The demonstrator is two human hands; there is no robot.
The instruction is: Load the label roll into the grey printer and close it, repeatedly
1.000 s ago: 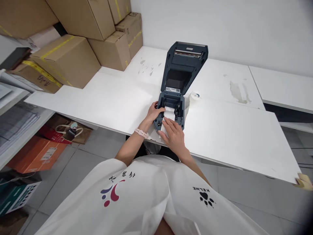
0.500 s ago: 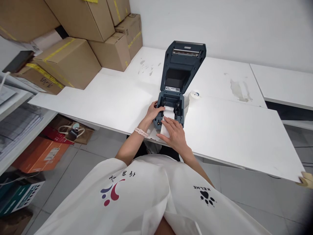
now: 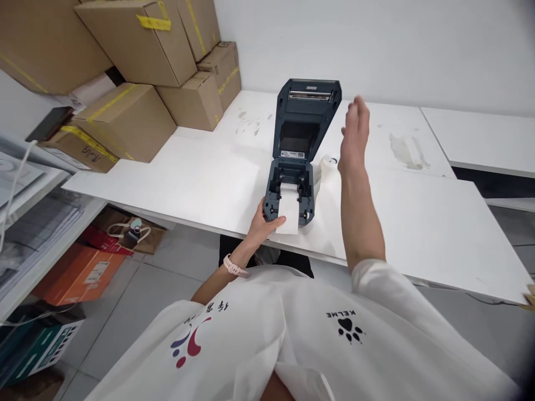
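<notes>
left hand [image 3: 259,227]: low, thumb [image 3: 278,222] extended | right hand [image 3: 354,139]: raised, fingers [image 3: 360,111] pointing forward

1. A long, smooth white table [image 3: 200,172] carries the things; grey stains [image 3: 407,150] mark its top towards the back.
2. Near its front edge stands an angular, dark blue-grey plastic printer [image 3: 292,154], lid raised.
3. Just right of the printer sits a white paper roll [image 3: 328,169].
4. At the table's left end stand brown cardboard boxes [image 3: 125,122] with yellow tape, more stacked above.
</notes>
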